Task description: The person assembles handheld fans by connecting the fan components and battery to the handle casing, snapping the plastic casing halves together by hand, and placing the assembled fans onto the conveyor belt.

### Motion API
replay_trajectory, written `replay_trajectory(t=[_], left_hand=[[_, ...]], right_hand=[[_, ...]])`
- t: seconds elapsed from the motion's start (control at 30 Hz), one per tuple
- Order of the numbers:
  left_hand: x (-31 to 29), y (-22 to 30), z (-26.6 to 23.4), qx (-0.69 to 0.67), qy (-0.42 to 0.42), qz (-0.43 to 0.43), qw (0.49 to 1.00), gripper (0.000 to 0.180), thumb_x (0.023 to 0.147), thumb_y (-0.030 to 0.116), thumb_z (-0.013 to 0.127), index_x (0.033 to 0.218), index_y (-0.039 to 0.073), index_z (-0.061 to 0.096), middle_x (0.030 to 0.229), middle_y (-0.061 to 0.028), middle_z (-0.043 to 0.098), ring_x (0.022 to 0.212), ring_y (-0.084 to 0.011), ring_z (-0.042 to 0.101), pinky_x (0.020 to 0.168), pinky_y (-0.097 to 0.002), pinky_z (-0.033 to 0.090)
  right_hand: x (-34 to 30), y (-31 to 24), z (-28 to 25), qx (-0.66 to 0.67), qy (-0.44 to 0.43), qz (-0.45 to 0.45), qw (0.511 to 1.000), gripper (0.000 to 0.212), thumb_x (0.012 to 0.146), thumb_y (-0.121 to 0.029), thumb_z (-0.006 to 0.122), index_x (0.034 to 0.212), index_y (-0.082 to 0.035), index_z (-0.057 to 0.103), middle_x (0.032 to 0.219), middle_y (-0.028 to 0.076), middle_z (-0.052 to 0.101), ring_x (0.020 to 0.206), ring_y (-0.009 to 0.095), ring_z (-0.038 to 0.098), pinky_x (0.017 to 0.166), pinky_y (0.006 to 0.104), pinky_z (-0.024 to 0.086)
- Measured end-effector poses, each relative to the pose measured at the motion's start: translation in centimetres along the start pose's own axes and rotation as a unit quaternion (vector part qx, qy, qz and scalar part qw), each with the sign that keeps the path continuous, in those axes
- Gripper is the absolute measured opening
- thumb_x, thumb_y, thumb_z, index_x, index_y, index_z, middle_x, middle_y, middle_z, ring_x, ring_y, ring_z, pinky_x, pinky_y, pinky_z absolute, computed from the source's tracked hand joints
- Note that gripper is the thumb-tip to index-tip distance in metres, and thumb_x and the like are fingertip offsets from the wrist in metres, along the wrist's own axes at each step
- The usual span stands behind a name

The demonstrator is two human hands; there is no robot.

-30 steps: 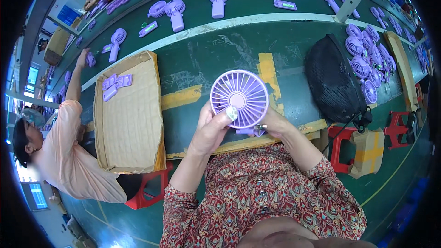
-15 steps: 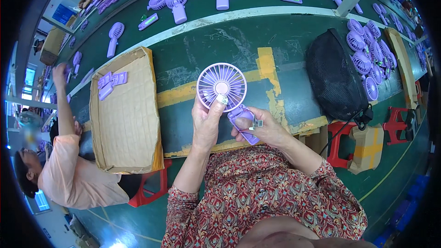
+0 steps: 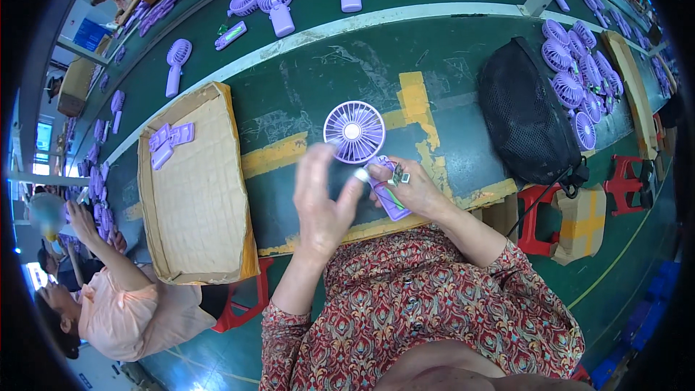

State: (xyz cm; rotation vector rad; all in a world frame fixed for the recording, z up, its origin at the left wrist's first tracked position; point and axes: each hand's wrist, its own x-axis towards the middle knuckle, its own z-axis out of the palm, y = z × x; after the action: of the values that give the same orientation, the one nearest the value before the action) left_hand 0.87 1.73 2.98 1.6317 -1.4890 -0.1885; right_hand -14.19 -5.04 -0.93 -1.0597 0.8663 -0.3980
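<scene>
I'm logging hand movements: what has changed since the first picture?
The left hand has opened and let go of the purple fan head, which has shifted left and forward. The handle, largely hidden then, now shows in the right hand. The cardboard tray and black mesh bag stayed put.

On the surface (image 3: 326,90), a tray (image 3: 199,210) lies left of the fingers (image 3: 314,174). Right of them lies a bag (image 3: 525,119), with piled fans (image 3: 567,90) farther right.
</scene>
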Motion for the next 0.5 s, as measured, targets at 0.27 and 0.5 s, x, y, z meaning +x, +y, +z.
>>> replay_trajectory(t=[0.27, 0.5], left_hand=[[-0.4, 0.4, 1.8, -0.008, -0.114, 0.085, 0.990, 0.028, 0.067, 0.002, 0.071, 0.094, 0.003, 0.062, 0.089, -0.0122, 0.063, 0.080, -0.0289, 0.063, 0.071, -0.0353, 0.051], [-0.6, -0.6, 1.4, 0.057, -0.143, 0.075, 0.985, 0.024, 0.073, 0.003, 0.066, 0.095, -0.001, 0.059, 0.088, -0.0154, 0.064, 0.079, -0.0306, 0.064, 0.068, -0.0377, 0.053]], right_hand=[[1.6, 2.9, -0.9, -0.174, 0.043, -0.122, 0.976, 0.021, 0.079, -0.009, 0.054, 0.097, 0.003, 0.057, 0.081, 0.019, 0.064, 0.079, 0.027, 0.064, 0.070, 0.0374, 0.047], [1.5, 1.6, -0.3, -0.060, -0.007, -0.037, 0.998, 0.024, 0.092, -0.018, 0.044, 0.094, 0.004, 0.055, 0.075, 0.010, 0.063, 0.063, 0.016, 0.063, 0.056, 0.0286, 0.051]])
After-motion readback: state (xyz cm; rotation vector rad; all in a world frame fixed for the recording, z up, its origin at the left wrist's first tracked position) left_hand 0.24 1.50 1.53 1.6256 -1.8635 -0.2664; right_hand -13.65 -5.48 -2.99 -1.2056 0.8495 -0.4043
